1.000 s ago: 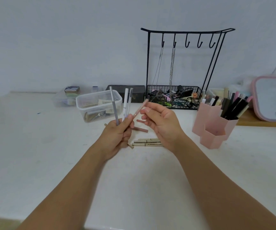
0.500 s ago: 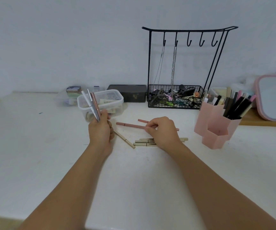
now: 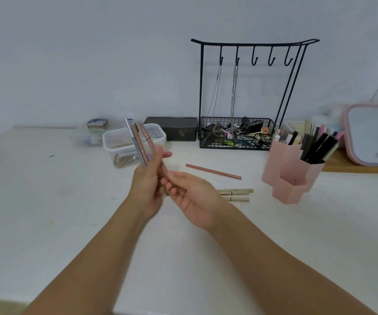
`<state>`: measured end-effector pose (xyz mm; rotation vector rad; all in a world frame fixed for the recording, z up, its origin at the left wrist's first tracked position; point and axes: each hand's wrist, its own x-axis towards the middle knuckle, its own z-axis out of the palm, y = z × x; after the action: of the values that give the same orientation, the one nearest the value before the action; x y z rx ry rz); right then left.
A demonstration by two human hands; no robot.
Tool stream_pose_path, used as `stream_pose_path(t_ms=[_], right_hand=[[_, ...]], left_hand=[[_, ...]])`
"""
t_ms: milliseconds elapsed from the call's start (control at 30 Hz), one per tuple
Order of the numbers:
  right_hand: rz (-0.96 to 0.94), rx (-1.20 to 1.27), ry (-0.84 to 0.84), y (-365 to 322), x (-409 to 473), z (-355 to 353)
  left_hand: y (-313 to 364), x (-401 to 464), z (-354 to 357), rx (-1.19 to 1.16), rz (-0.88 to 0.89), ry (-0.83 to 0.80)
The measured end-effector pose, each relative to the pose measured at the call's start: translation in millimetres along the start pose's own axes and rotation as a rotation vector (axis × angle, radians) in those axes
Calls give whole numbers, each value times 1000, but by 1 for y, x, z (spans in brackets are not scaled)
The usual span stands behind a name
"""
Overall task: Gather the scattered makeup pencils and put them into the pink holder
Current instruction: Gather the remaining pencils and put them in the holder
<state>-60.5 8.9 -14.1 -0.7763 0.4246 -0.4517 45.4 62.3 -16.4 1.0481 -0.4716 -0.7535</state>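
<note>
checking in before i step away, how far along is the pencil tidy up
Partway. The pink holder already has tall items standing in its back cups. The left hand grips a bundle of pencils; the right hand is beside it. One pink pencil and the beige pencils remain on the table.

Home vanity; jewellery stand [image 3: 251, 87], mirror [image 3: 374, 133]

Left hand [image 3: 146, 187]: raised above the bench [image 3: 47, 201], fingers [image 3: 164, 155] curled round a bundle of makeup pencils [image 3: 139, 144] pointing up and tilted left.
Right hand [image 3: 192, 194]: palm up just beside the left, fingers relaxed; whether it touches a pencil cannot be told.
Pink pencil [image 3: 213, 171]: flat on the bench, alone.
Beige pencils [image 3: 237, 194]: side by side behind the right wrist.
Pink holder [image 3: 290, 171]: upright at right, dark pencils inside its rear compartment.
</note>
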Motion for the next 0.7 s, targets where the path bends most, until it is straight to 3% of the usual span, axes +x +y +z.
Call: stream_pose_path(t_ms=[167,233,367,400,500,700], right_hand=[[-49,-146,60,1,1,0],[-193,-496,172,-8,3,-7],[-612,-1246,568,-45,7,-40],[-614,-1394,628,-54,6,-51],[-345,-1704,661,-68,9,-80],[-225,-1769,741,-69,20,-87]], left_hand=[[-2,0,1,45,9,45],[-4,4,0,73,21,68],[0,10,-6,45,24,152],[1,10,-7,43,14,175],[1,11,-10,35,7,224],[1,15,-16,19,7,310]])
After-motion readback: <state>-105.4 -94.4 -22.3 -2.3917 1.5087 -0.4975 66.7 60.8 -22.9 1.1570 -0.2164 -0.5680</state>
